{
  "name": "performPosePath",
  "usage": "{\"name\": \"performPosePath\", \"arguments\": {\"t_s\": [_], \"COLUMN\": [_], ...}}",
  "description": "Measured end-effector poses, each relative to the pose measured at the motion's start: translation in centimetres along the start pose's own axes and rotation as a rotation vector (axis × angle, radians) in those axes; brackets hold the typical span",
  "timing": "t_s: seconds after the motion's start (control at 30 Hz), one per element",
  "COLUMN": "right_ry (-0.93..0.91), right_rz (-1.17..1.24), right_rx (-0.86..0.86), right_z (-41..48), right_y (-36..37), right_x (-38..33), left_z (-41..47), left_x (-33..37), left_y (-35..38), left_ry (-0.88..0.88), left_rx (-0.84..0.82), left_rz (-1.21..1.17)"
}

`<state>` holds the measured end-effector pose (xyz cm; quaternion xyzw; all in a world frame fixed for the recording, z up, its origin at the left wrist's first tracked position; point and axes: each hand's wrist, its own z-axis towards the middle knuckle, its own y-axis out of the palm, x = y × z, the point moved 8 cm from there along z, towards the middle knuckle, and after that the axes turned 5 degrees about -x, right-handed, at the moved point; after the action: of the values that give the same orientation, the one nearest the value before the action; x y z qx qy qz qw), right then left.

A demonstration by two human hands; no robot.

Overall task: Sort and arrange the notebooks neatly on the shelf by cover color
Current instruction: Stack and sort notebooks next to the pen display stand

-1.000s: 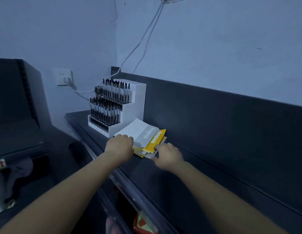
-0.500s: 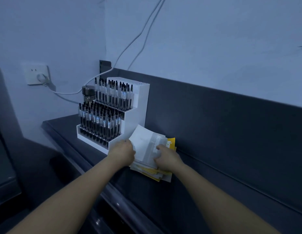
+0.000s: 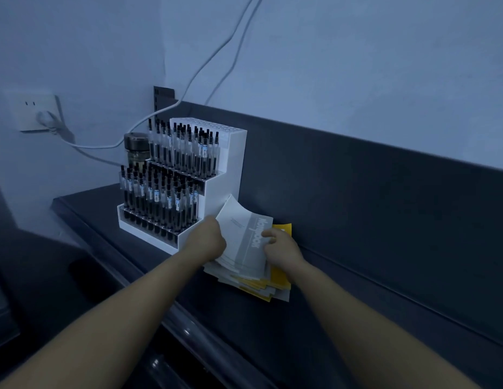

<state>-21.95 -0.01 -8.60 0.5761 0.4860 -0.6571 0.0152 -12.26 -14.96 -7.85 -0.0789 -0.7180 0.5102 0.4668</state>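
Observation:
A messy stack of thin notebooks (image 3: 253,284) lies on the dark shelf (image 3: 343,318) against its back panel, with white and yellow covers mixed. The top white notebook (image 3: 244,237) is tilted up, its far edge curling toward the pen rack. My left hand (image 3: 206,242) grips the left edge of the raised white notebooks. My right hand (image 3: 281,249) holds their right side, fingers over the cover. A yellow notebook (image 3: 281,273) shows beneath and to the right of my right hand.
A white tiered pen rack (image 3: 216,192) full of black pens stands just left of the stack. A glass jar (image 3: 136,148) sits behind it. A wall socket (image 3: 38,112) with white cables is at the left. The shelf runs on to the right.
The stack lay flat under both hands a second ago. Both hands have since gripped the top white notebooks and lifted them up off the yellow ones.

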Motion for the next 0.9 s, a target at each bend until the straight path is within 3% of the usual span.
{"name": "performPosePath", "arguments": {"t_s": [0.23, 0.33, 0.6, 0.9], "right_ry": [0.103, 0.179, 0.124, 0.035], "right_rz": [0.201, 0.371, 0.403, 0.328], "right_rx": [0.095, 0.111, 0.285, 0.455], "right_z": [-1.3, -2.4, -7.3, -17.1], "right_y": [-1.7, -2.4, -6.4, -12.7], "right_x": [1.5, 2.6, 5.0, 9.6], "left_z": [-0.4, -1.2, -4.7, -12.7], "left_x": [0.4, 1.9, 6.6, 12.9], "left_y": [0.5, 0.9, 3.2, 7.9], "left_ry": [-0.07, -0.059, 0.043, 0.161], "left_rx": [-0.053, -0.076, -0.133, -0.077], "left_rz": [-0.556, -0.687, -0.673, -0.592]}}
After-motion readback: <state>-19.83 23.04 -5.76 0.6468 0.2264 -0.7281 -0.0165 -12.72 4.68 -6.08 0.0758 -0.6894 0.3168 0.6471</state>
